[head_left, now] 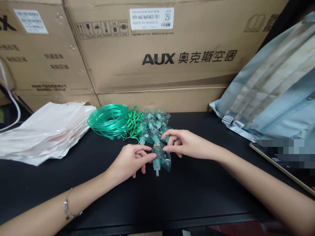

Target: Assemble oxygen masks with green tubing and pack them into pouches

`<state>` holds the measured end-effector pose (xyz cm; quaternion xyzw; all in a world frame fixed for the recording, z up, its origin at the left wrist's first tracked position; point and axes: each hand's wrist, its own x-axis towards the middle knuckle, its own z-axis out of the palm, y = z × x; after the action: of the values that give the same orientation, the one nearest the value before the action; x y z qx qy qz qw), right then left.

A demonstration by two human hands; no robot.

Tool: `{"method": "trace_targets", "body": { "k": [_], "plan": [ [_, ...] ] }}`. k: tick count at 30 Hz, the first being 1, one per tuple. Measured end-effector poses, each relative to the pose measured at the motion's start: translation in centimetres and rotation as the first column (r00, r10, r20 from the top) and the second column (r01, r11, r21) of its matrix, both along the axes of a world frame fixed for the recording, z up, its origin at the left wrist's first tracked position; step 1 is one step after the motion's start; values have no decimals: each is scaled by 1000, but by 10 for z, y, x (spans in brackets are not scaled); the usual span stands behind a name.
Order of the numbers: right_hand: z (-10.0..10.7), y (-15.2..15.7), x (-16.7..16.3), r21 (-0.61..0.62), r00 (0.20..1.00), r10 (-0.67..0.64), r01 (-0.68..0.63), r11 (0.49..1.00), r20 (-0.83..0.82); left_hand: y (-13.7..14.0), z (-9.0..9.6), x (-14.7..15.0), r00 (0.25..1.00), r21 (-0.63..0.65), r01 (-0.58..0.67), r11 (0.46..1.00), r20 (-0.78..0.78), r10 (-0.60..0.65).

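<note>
A clear green oxygen mask (165, 159) lies on the black tabletop, its pale connector pointing toward me. My left hand (133, 159) holds its left side between thumb and index finger, the other fingers curled beneath. From the right, my right hand (180, 143) grips the mask's upper edge with bent fingers; part of its contact is hidden. Just beyond, several similar masks (157, 122) with whitish connectors sit in a cluster. Green elastic straps (134, 123) lie tangled at the cluster's left, beside a coil of green tubing (108, 119).
White plastic bags (46, 131) are stacked at the left. Large cardboard boxes (157, 72) stand along the back. A light blue backpack (275, 85) leans at the right, with a phone (278, 164) in front of it. The table's front edge (157, 223) runs near me.
</note>
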<state>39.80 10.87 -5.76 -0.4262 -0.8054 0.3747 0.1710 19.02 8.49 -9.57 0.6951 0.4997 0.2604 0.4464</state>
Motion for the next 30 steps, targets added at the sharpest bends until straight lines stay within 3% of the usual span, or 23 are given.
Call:
{"method": "trace_targets", "body": {
  "k": [2, 4, 6, 9, 13, 20, 30],
  "plan": [
    [1, -6, 5, 181, 999, -24, 18, 983, 29, -4, 4, -6, 996, 191, 9, 982, -87, 8],
    [-3, -15, 14, 347, 998, -27, 3, 938, 64, -8, 5, -15, 977, 423, 73, 903, -211, 20],
    [-12, -23, 24, 461, 989, 46, -105, 881, 138, -12, 3, -28, 937, 538, 216, 815, -348, -18],
    [-29, -29, 40, 472, 936, 191, -316, 823, 295, -15, -4, -45, 842, 518, 431, 739, -525, -122],
    [-39, -30, 48, 372, 889, 233, -386, 844, 393, -15, -9, -55, 746, 433, 556, 710, -636, -197],
    [-38, -29, 43, 312, 906, 242, -355, 881, 348, -15, -7, -53, 683, 379, 606, 699, -698, -214],
    [-42, -27, 44, 327, 926, 224, -321, 889, 303, -15, -8, -52, 693, 369, 584, 723, -691, -207]
  ]
}}
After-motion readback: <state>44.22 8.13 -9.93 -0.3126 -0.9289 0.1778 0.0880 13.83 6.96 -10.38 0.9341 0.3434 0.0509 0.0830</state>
